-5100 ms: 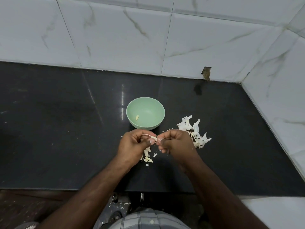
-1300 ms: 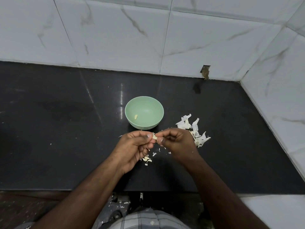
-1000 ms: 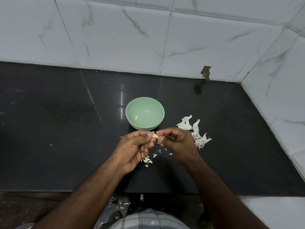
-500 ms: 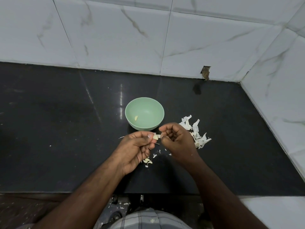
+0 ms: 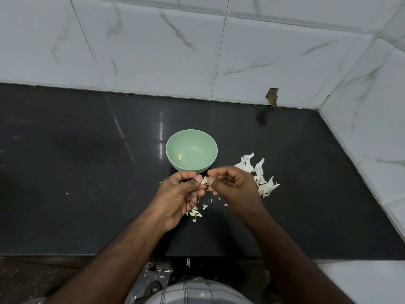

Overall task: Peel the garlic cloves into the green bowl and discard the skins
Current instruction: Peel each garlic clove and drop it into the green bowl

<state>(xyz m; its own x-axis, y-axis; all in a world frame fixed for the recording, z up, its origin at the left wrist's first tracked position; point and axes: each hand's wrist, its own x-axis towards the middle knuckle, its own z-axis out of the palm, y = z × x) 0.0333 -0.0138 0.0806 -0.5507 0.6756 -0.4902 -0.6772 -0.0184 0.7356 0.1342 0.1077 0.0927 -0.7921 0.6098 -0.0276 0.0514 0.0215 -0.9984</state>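
Both hands pinch the garlic clove (image 5: 204,181) at frame centre, left hand (image 5: 178,194) and right hand (image 5: 232,185); the green bowl (image 5: 191,150) sits just above, nearer the left.

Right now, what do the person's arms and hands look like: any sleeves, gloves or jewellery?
Both forearms are bare, with no sleeves in view. The left hand and right hand wear no gloves, rings or watch. A small pale fleck sits on the right wrist.

Polished black stone counter (image 5: 76,172), glossy with reflections; white marble-look wall tiles (image 5: 153,51), smooth; green bowl (image 5: 210,154), matt, plastic-looking; garlic skins (image 5: 263,181), thin and papery; checked cloth garment (image 5: 197,292), near.
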